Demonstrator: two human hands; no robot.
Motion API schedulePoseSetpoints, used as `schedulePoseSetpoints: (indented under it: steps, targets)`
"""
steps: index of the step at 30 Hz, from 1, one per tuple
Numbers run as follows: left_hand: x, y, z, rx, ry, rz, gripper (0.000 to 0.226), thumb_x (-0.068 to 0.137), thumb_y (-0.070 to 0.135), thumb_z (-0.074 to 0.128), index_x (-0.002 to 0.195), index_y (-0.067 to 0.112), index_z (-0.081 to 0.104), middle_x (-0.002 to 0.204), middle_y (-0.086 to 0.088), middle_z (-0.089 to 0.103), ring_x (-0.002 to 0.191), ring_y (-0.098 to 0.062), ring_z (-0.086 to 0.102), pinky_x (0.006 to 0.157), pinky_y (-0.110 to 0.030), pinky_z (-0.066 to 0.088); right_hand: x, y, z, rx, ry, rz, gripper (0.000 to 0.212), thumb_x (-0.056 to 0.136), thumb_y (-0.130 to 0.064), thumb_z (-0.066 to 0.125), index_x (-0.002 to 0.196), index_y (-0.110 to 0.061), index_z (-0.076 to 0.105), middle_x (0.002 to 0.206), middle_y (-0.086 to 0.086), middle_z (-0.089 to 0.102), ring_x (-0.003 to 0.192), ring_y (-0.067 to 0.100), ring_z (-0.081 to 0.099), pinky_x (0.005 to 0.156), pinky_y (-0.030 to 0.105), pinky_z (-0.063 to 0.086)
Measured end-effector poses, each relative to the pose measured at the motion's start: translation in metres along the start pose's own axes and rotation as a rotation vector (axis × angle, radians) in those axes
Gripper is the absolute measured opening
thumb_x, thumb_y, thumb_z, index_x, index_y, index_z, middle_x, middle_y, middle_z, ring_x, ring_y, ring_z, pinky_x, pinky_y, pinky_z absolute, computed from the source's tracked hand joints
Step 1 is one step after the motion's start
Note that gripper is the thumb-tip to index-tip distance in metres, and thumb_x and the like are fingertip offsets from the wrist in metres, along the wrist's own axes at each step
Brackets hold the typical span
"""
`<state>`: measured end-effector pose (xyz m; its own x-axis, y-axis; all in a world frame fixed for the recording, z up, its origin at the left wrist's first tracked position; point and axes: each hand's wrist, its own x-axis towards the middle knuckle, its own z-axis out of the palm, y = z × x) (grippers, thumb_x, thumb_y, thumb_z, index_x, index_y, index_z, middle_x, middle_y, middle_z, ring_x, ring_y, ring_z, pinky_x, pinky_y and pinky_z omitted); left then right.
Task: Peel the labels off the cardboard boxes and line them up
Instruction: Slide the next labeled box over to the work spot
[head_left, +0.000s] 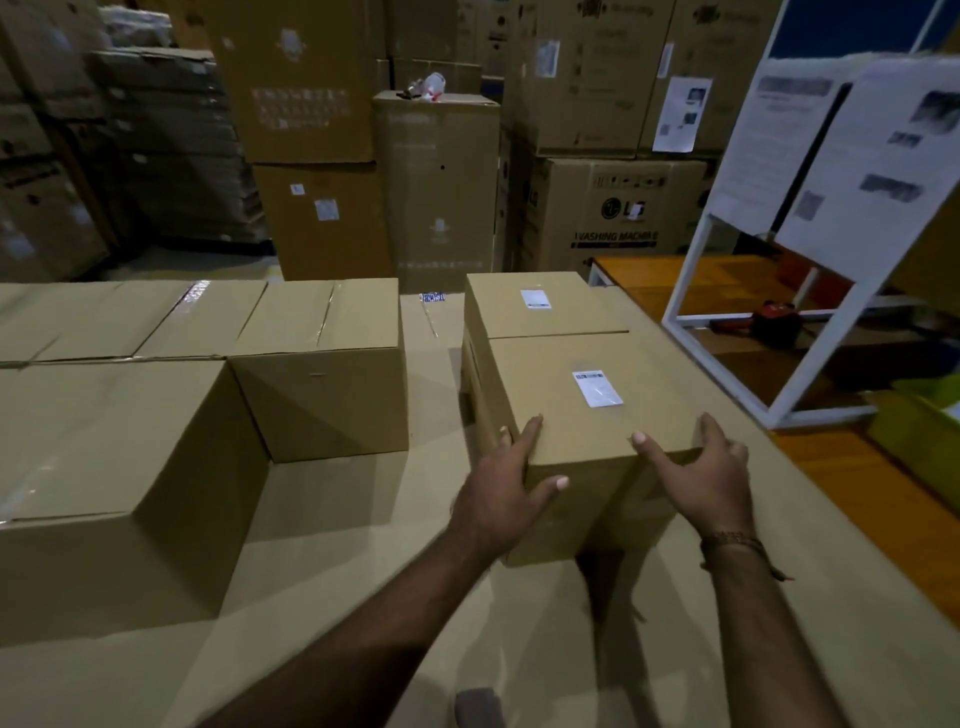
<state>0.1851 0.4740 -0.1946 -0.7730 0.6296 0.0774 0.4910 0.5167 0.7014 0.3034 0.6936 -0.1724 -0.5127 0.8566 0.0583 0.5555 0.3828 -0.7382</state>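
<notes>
We grip the near box (582, 415) with our left hand (506, 499) and right hand (706, 478) curled over its near corners; its label (597, 387) faces up, long axis running away from us.

The box (582, 415) I hold is plain brown. Its label (597, 387) is white with black print. The surface (332, 545) is brown too. The frame (691, 270) is white. The bin (919, 431) is yellow-green.
</notes>
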Motion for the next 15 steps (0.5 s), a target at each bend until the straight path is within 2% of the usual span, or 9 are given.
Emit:
schedulePoseSetpoints:
  steps: [6,8,11,15]
  targets:
    - [-0.012,-0.009,-0.003,-0.054,0.082,-0.009,0.088,0.093,0.052,0.072,0.164,0.042,0.022,0.161,-0.005,0.047,0.143,-0.023,0.050,0.111,-0.048,0.050,-0.022,0.005,-0.006,0.025,0.016,0.042,0.100,0.084,-0.076,0.071,0.161,-0.020,0.041,0.150,0.021,0.041,0.138,0.043,0.047,0.111,0.053,0.047]
    - [-0.021,-0.010,-0.008,-0.065,0.087,-0.006,0.086,0.093,0.049,0.073,0.164,0.040,0.025,0.162,-0.005,0.045,0.146,-0.022,0.047,0.113,-0.047,0.048,-0.035,0.004,-0.008,0.040,0.034,0.047,0.097,0.083,-0.077,0.072,0.156,-0.018,0.048,0.146,0.019,0.045,0.133,0.041,0.051,0.108,0.050,0.048]
    - [-0.040,-0.014,-0.013,-0.072,0.082,0.004,0.085,0.094,0.048,0.073,0.164,0.042,0.024,0.164,-0.004,0.042,0.147,-0.021,0.045,0.115,-0.045,0.047,-0.057,-0.001,-0.011,0.033,0.052,0.011,0.089,0.085,-0.067,0.077,0.147,-0.008,0.055,0.141,0.021,0.054,0.127,0.039,0.056,0.101,0.042,0.047]
    - [-0.076,-0.020,-0.025,-0.102,0.078,-0.015,0.086,0.093,0.045,0.074,0.163,0.041,0.025,0.161,0.000,0.046,0.140,-0.018,0.052,0.108,-0.046,0.053,-0.088,-0.004,-0.014,0.022,0.062,0.012,0.085,0.085,-0.065,0.079,0.139,-0.003,0.056,0.130,0.019,0.068,0.118,0.039,0.064,0.090,0.038,0.048]
